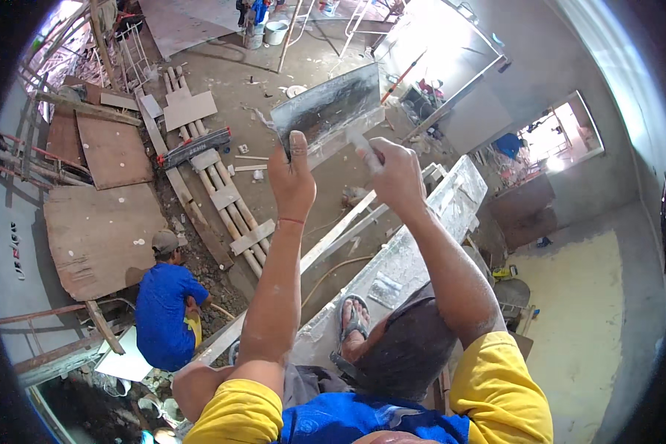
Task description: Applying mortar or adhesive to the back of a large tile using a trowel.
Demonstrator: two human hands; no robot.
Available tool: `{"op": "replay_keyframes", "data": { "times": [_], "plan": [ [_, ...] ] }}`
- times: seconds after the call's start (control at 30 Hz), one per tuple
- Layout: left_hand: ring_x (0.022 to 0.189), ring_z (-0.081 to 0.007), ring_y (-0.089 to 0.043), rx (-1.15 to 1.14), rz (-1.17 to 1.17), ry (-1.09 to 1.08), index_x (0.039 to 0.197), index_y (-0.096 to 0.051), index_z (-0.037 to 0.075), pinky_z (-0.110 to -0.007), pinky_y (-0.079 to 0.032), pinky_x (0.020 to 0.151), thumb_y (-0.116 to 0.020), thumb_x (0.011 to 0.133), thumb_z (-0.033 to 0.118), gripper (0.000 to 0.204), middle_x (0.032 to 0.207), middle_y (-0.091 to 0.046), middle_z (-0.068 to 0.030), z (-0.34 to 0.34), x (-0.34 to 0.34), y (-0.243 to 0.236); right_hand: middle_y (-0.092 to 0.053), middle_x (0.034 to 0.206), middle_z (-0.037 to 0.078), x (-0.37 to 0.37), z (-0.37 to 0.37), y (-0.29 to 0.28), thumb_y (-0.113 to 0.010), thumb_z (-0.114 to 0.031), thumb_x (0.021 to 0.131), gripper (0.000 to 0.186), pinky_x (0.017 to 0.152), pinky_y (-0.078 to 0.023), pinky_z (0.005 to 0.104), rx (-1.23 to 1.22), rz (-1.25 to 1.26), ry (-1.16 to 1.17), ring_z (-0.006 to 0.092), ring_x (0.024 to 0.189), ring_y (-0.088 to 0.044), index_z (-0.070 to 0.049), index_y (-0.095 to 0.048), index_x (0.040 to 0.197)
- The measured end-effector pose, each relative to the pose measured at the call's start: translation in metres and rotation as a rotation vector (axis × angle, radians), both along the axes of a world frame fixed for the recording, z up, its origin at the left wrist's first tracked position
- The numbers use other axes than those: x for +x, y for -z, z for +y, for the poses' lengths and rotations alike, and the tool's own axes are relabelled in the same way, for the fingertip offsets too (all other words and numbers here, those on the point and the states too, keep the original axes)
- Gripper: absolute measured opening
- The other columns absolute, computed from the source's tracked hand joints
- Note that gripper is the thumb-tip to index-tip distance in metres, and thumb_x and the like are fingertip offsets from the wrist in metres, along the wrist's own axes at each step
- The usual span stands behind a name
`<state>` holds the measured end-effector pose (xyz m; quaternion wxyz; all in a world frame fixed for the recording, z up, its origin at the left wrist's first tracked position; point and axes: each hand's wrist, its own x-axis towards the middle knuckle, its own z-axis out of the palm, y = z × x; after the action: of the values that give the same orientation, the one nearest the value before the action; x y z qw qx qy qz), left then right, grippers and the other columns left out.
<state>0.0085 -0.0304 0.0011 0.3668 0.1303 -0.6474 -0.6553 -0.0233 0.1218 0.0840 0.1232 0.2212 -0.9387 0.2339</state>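
Observation:
My left hand (292, 181) grips a grey metal pan (322, 100) by its left end, thumb on top, holding it up in front of me; its inside is smeared with dark and pale residue. My right hand (394, 177) is closed round the pale, dust-coated handle (362, 150) of a trowel-like tool. A long pale strip along the pan's near edge seems to be its blade, though I cannot tell clearly. My sandalled foot (353, 329) rests on a white-spattered plank (459, 192), near a small flat whitish object (385, 288).
A co-worker in blue (163, 311) crouches at lower left beside rubble and plywood sheets (100, 237). Bamboo poles (244, 244) with crosspieces and a red-and-black long tool (192, 148) lie below me. A ladder (288, 37) and buckets (276, 31) stand further off; a window (573, 126) is at right.

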Motion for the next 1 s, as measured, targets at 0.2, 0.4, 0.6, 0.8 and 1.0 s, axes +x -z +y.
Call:
{"op": "replay_keyframes", "data": {
  "times": [0.2, 0.4, 0.6, 0.8, 1.0],
  "plan": [
    [0.084, -0.0274, -0.064, -0.007, 0.04, -0.011, 0.11, -0.066, -0.003, -0.04, -0.048, 0.079, -0.05, 0.107, 0.044, 0.05, 0.093, -0.07, -0.0201, -0.004, -0.003, 0.004, -0.064, 0.073, 0.022, 0.007, -0.007, -0.002, -0.069, -0.023, 0.093, 0.022, 0.062, -0.046, 0.0444, 0.038, -0.053, -0.021, 0.0386, 0.065, -0.062, -0.001, -0.07, 0.095],
    [0.083, -0.0353, -0.065, -0.072, 0.054, -0.049, 0.11, -0.065, -0.003, -0.042, -0.048, 0.077, -0.051, 0.107, 0.039, 0.045, 0.093, -0.07, -0.0229, 0.002, -0.002, 0.005, -0.064, 0.074, 0.022, 0.003, -0.003, 0.003, -0.067, -0.021, 0.094, 0.021, 0.062, -0.047, 0.0435, -0.014, -0.057, 0.02, 0.0366, 0.063, -0.062, 0.0, -0.07, 0.097],
    [0.081, -0.0401, -0.066, -0.063, 0.121, -0.04, 0.109, -0.065, -0.004, -0.043, -0.049, 0.073, -0.049, 0.107, 0.039, 0.046, 0.089, -0.069, -0.0246, 0.005, -0.005, 0.017, -0.065, 0.075, 0.023, 0.011, -0.011, 0.004, -0.069, -0.022, 0.093, 0.023, 0.062, -0.048, 0.0431, -0.003, -0.125, -0.016, 0.0367, 0.065, -0.064, 0.001, -0.071, 0.097],
    [0.082, -0.0448, -0.065, -0.066, 0.037, 0.0, 0.109, -0.064, -0.005, -0.044, -0.048, 0.07, -0.046, 0.108, 0.041, 0.05, 0.087, -0.068, -0.026, 0.006, -0.002, 0.015, -0.064, 0.075, 0.024, 0.021, -0.017, -0.003, -0.067, -0.023, 0.093, 0.024, 0.063, -0.047, 0.0457, 0.016, -0.126, -0.085, 0.0411, 0.068, -0.064, 0.0, -0.07, 0.096],
    [0.082, -0.0473, -0.064, -0.1, 0.048, -0.054, 0.109, -0.065, -0.004, -0.046, -0.048, 0.07, -0.046, 0.108, 0.04, 0.048, 0.088, -0.068, -0.0266, 0.007, -0.002, 0.012, -0.066, 0.077, 0.024, 0.025, -0.018, -0.006, -0.068, -0.023, 0.093, 0.023, 0.064, -0.049, 0.0478, 0.062, -0.151, -0.051, 0.0429, 0.073, -0.066, -0.001, -0.07, 0.094]
  ]
}}
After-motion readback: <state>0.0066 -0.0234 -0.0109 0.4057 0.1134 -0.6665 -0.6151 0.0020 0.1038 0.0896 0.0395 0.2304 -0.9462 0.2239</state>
